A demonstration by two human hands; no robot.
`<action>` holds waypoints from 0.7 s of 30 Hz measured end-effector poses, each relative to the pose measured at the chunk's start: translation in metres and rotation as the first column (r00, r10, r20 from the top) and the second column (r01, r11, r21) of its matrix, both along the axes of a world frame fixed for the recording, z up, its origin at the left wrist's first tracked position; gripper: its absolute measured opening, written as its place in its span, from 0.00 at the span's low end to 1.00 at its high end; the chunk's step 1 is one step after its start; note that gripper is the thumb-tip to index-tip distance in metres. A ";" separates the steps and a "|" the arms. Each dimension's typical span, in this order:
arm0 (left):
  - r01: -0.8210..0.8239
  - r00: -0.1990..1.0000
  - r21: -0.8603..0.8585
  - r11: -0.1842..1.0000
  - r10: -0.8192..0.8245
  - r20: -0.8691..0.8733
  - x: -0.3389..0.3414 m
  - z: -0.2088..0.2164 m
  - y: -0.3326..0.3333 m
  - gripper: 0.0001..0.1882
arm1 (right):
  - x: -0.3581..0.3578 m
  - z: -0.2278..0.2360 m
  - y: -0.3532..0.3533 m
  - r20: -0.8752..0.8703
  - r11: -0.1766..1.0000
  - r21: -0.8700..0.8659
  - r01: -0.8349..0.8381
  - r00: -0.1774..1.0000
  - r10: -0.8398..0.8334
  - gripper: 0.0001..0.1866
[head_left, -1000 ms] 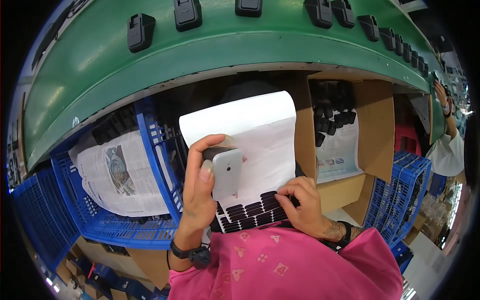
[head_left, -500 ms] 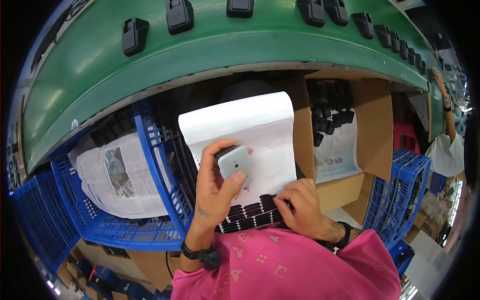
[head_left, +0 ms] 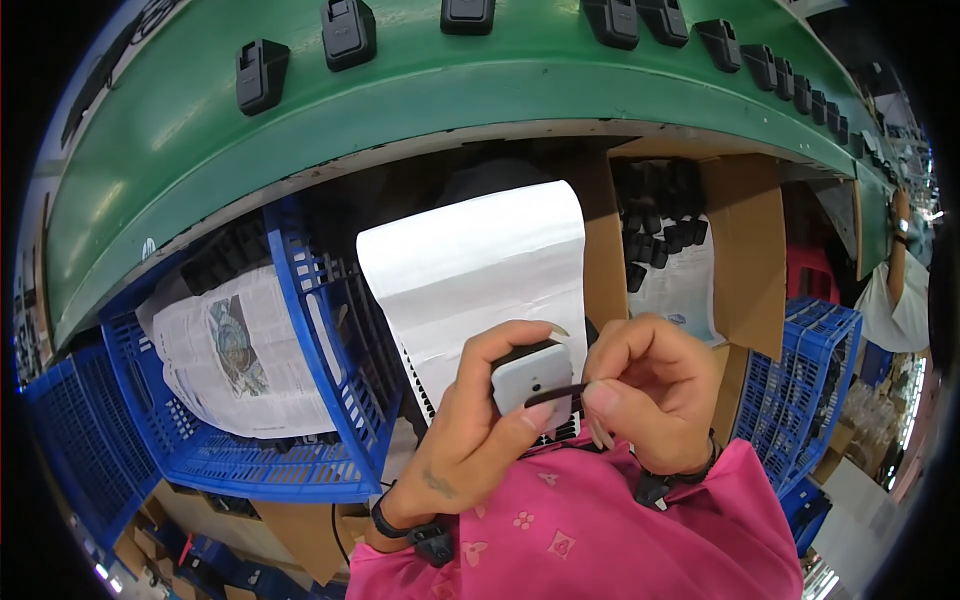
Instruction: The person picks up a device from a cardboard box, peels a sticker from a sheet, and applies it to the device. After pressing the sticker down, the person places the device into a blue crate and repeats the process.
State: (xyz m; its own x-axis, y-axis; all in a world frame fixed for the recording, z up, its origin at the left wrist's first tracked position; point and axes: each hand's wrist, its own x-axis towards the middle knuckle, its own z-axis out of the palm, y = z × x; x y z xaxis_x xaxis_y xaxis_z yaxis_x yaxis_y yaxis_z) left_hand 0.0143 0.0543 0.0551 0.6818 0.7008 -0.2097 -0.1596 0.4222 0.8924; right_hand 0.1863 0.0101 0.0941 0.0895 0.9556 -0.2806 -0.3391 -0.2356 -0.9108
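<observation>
A small pale-grey device (head_left: 515, 378) with rounded corners and a dark underside rests in my left hand (head_left: 470, 430), its thumb and fingers wrapped round the sides. Close beside it, my right hand (head_left: 660, 400) pinches a thin black adhesive strip (head_left: 556, 394) between thumb and fingertips. The strip reaches over the lower face of the device; whether it touches is unclear. Under both hands lies a long white backing sheet (head_left: 480, 250), curled over at its far end. Rows of black strips (head_left: 566, 432) on its near part are mostly hidden by my hands.
Black docks (head_left: 262, 76) stand along the green bench (head_left: 420, 100) ahead. On the left is a blue crate (head_left: 245, 487) with newspaper (head_left: 235, 350). A cardboard box (head_left: 745, 255) with black parts (head_left: 655, 245) and blue crates (head_left: 790, 385) are at right. Another person's arm (head_left: 897, 260) shows far right.
My right hand has lifted from the rows on the sheet up to the device, bringing a black strip with it. My left hand has moved right and nearer with the device.
</observation>
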 end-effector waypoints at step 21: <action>0.055 0.987 0.027 0.998 -0.051 -0.151 -0.001 0.011 0.001 0.23 | -0.006 -0.003 0.007 -0.024 0.996 -0.082 0.045 0.999 -0.048 0.05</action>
State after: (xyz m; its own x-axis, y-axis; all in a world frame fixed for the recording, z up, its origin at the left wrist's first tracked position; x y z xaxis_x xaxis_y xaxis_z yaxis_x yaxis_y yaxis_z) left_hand 0.0129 0.0557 0.0665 0.6807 0.6723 -0.2910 -0.0009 0.3980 0.9174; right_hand 0.1806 0.0167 0.0913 0.1249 0.9245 -0.3601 -0.3751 -0.2920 -0.8798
